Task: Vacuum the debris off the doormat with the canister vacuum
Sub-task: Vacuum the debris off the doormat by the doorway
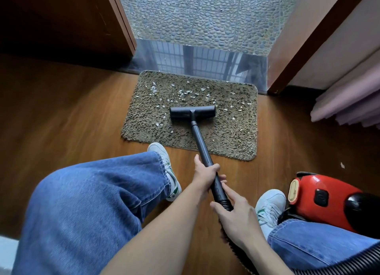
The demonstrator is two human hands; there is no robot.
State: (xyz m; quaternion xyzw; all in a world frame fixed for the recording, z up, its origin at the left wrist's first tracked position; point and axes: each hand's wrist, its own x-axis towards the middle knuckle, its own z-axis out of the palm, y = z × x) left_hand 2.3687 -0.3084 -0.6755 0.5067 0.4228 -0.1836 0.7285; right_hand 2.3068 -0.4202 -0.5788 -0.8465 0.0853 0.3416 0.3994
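Observation:
A shaggy brown doormat (230,135) lies on the wood floor before the doorway. Several white debris scraps (183,94) are scattered over its far half and right side. The black floor nozzle (192,112) of the vacuum sits flat on the mat's middle. Its black wand (200,141) slants back toward me. My left hand (205,172) grips the wand's lower part. My right hand (234,215) holds the wand's end where the ribbed hose begins. The red canister vacuum (327,200) stands on the floor at the right, beside my right shoe.
A glossy grey threshold (197,61) and pebbled paving (205,18) lie beyond the mat. A brown door (61,18) stands at the left, a door frame (308,38) and pink curtain (349,102) at the right. One loose scrap (342,165) lies on the floor. My knees and white shoes fill the foreground.

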